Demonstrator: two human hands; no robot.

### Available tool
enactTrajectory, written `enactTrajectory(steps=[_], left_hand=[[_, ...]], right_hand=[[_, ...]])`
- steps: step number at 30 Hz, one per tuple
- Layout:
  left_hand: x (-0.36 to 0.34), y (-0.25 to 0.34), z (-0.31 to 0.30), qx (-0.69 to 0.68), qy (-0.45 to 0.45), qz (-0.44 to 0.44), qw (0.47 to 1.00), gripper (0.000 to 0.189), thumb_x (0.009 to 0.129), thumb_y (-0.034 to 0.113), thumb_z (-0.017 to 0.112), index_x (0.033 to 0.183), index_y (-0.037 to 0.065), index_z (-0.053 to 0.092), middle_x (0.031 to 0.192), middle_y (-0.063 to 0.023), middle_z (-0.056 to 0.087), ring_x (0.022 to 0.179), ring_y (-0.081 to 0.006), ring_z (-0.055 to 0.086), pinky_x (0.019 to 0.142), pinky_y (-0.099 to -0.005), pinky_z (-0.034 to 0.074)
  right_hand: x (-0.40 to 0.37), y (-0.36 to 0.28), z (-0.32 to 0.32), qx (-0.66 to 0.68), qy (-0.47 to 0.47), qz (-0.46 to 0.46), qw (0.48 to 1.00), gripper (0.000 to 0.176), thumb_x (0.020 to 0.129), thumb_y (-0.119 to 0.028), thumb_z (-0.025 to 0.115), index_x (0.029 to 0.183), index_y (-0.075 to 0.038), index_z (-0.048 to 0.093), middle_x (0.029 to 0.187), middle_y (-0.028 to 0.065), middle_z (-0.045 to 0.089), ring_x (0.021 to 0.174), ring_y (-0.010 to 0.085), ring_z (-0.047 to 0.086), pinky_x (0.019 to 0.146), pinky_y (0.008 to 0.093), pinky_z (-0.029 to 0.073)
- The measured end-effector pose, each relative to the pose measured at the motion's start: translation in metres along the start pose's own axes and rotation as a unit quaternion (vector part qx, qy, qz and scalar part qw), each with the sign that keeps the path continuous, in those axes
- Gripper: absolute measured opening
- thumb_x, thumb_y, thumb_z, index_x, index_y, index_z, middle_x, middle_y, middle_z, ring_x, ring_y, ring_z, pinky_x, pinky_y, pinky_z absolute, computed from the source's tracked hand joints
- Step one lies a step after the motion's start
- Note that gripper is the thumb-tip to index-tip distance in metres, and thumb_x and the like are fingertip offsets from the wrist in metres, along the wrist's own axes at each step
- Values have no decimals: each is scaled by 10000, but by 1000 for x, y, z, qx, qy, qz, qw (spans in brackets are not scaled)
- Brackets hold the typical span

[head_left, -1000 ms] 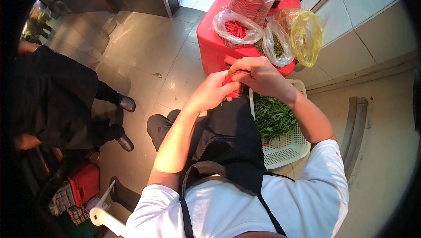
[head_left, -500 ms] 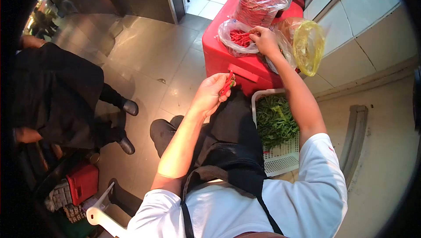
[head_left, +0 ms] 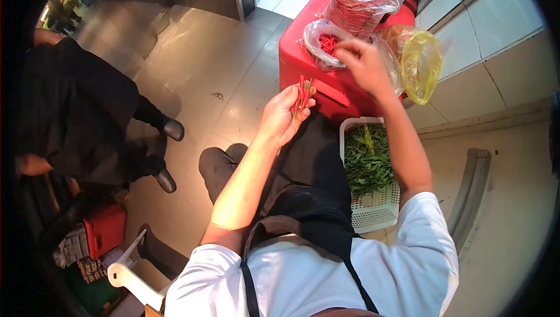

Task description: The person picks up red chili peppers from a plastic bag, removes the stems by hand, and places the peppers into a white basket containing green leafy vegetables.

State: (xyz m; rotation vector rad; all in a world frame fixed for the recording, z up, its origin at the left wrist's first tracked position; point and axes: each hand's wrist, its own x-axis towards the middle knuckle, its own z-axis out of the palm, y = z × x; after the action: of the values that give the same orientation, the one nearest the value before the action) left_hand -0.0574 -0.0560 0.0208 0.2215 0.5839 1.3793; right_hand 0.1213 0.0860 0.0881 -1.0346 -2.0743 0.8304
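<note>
Several red chilies with green stems (head_left: 301, 96) are held in my left hand (head_left: 286, 112), closed around them above my lap. My right hand (head_left: 364, 66), blurred by motion, is at the right edge of an open clear bag; whether its fingers hold anything cannot be made out. Red chilies (head_left: 328, 44) lie inside that bag (head_left: 314, 30), which rests on a red box (head_left: 291, 48). Behind it stands a larger clear bag filled with reddish chilies (head_left: 356, 4).
A yellow plastic bag (head_left: 421, 66) hangs at the box's right side. Below is a white basket (head_left: 373, 218) with green leaves (head_left: 367, 156). At the left sits another person in dark clothes (head_left: 76, 112), near a red container (head_left: 105, 229). A tiled wall runs along the right.
My right hand has drawn back from the chilies in the bag toward its right edge. The chilies in my left hand now point more upright. The view has shifted slightly.
</note>
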Motion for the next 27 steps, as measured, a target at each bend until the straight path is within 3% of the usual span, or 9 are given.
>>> enactTrajectory(steps=[2, 8, 15, 18, 21, 24, 27], left_hand=[[-1, 0, 8, 5, 2, 3, 1000, 301, 1008, 194, 482, 1224, -6, 542, 1071, -106, 649, 806, -145, 645, 602, -222, 528], [-2, -6, 1, 68, -29, 12, 997, 276, 970, 143, 559, 1200, -7, 547, 995, -79, 648, 773, -136, 629, 632, -229, 524], [-8, -3, 6, 170, -14, 54, 984, 255, 957, 144, 587, 1157, -12, 559, 911, -59, 640, 728, -98, 594, 585, -202, 464], [-9, -1, 8, 277, -13, 74, 958, 252, 964, 153, 576, 1160, -4, 564, 830, -44, 638, 681, -92, 576, 597, -202, 455], [-12, 1, 12, 356, -34, 64, 932, 231, 963, 115, 561, 1150, -20, 571, 886, -36, 624, 710, -80, 571, 589, -205, 456], [-14, 0, 15, 328, -39, 52, 942, 236, 969, 122, 554, 1156, -21, 571, 894, -33, 625, 706, -78, 569, 588, -207, 457], [-13, -5, 12, 302, -18, 53, 952, 253, 975, 159, 556, 1157, -15, 575, 891, -43, 622, 697, -92, 574, 606, -216, 461]], right_hand=[[-31, -37, 11, 85, -64, 75, 991, 250, 877, -132, 666, 1072, 25, 659, 933, 98, 705, 847, 133, 651, 757, 276, 517], [-57, -28, 39, 222, -123, 140, 957, 286, 877, -93, 669, 1117, 53, 617, 873, 66, 682, 756, 105, 647, 692, 253, 526], [-56, -33, 43, 262, -102, 131, 951, 177, 876, -49, 643, 1022, 49, 622, 823, 62, 657, 722, 90, 619, 636, 237, 509], [-56, -36, 41, 308, -108, 134, 936, 181, 874, -63, 649, 1018, 42, 621, 836, 51, 642, 725, 86, 603, 632, 235, 497], [-52, -43, 34, 166, -156, 141, 963, 179, 888, -84, 646, 1021, 33, 625, 838, 35, 631, 712, 80, 590, 631, 224, 484], [-46, -36, 29, 244, -200, 178, 932, 177, 895, -113, 648, 1010, 22, 638, 832, 23, 629, 703, 63, 572, 635, 211, 473], [-42, -41, 22, 320, -51, 110, 939, 163, 895, -129, 650, 976, 12, 660, 808, 8, 632, 702, 58, 562, 635, 218, 467]])
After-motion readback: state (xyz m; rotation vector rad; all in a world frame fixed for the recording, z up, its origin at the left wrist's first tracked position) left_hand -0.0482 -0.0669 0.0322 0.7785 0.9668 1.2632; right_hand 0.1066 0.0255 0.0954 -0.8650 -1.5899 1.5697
